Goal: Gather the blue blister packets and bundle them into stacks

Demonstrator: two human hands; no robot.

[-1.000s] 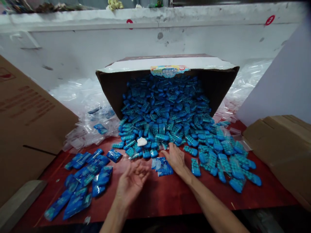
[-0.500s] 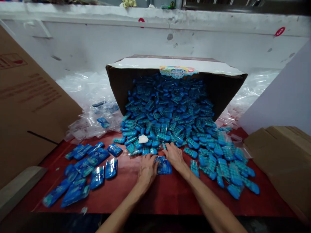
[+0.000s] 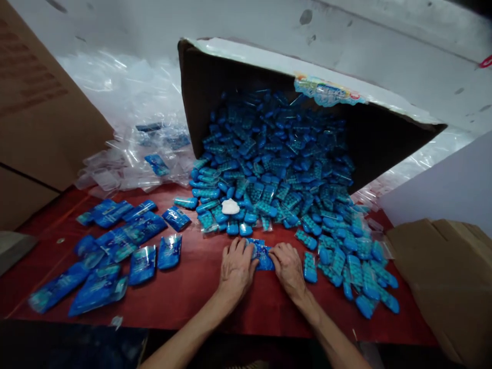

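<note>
some blue packets (image 3: 265, 259) lie on the tabletop (image 3: 200, 277) between my left hand (image 3: 236, 264) and right hand (image 3: 287, 265), both curled and touching them, but i can't tell if either grips.

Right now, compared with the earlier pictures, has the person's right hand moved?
Yes. Judged against the white lump on the pile of blue packets, the right hand has drawn back, away from the pile and nearer the camera.

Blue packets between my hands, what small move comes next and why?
Perhaps pinch the front packet by its right edge with the right hand: that hand is at that edge, while the left hand is at the left side and could steady the others.
</note>
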